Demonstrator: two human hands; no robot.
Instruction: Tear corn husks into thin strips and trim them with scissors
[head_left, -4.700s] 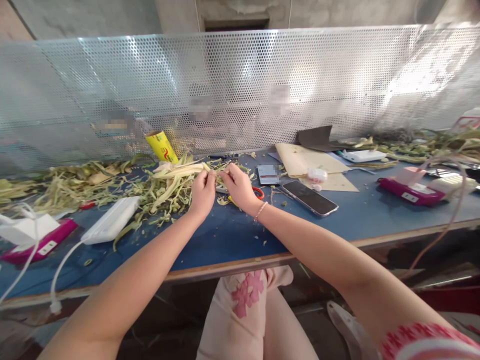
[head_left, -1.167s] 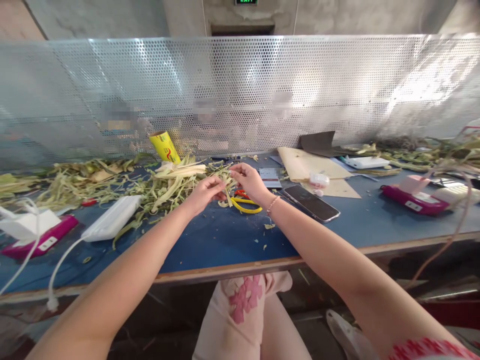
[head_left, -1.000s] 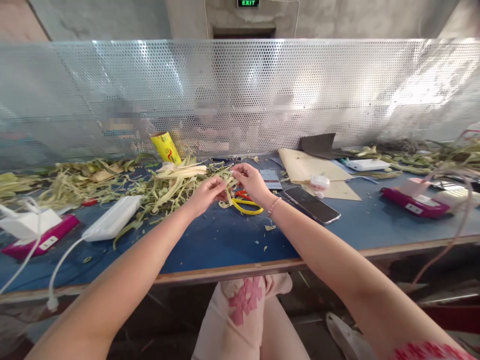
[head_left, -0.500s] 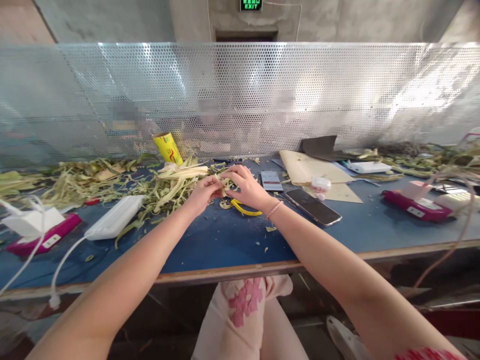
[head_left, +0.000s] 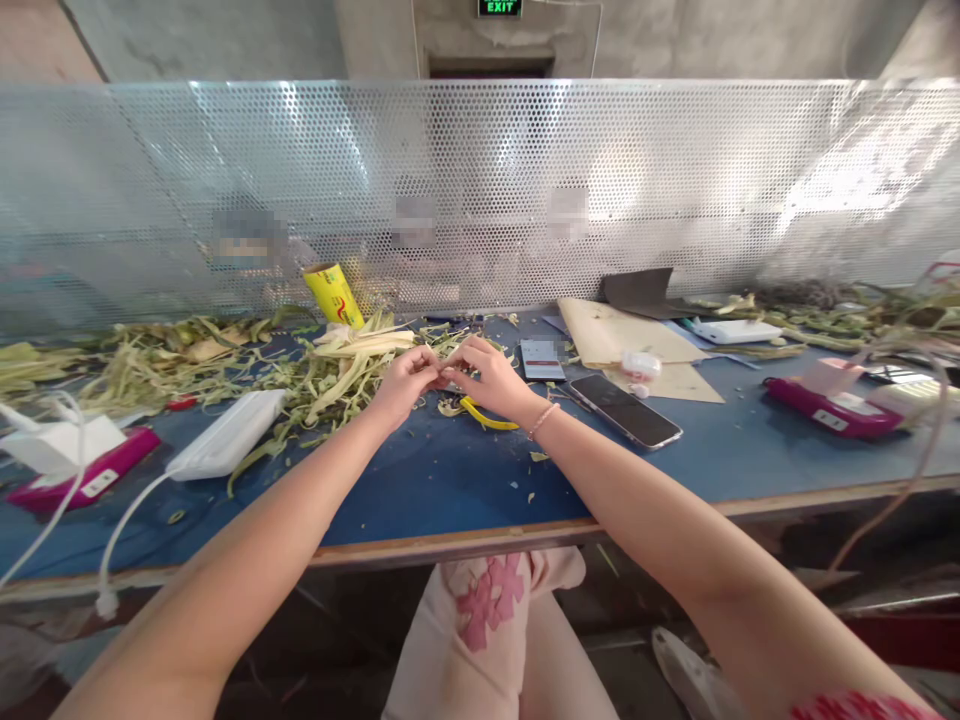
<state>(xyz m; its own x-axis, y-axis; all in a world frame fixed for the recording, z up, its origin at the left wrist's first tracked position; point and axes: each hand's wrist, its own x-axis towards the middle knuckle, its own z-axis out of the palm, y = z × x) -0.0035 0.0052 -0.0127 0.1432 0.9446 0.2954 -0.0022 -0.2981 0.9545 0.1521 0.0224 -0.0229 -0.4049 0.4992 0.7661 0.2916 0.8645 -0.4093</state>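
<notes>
My left hand (head_left: 407, 384) and my right hand (head_left: 487, 380) meet above the blue table (head_left: 450, 480), fingertips pinched together. Whatever lies between the fingertips is too small and hidden to name. Left of my hands spreads a heap of dry, pale green plant strips (head_left: 322, 385), with broader husk-like leaves (head_left: 364, 343) on top. Just below my right hand rests a yellow curved tool handle (head_left: 487, 414), its other end hidden by the fingers.
A yellow tube (head_left: 334, 295) leans by the perforated metal screen (head_left: 480, 190). Right are a black phone (head_left: 626, 410), a card (head_left: 541, 360) and brown paper (head_left: 622, 335). A white power bank (head_left: 229, 435) and magenta power strips (head_left: 832, 408) with cables lie at the sides.
The fingertips of both hands have drawn closer together. Pale plant bits seen between them earlier are now mostly hidden. Objects on the table stay put.
</notes>
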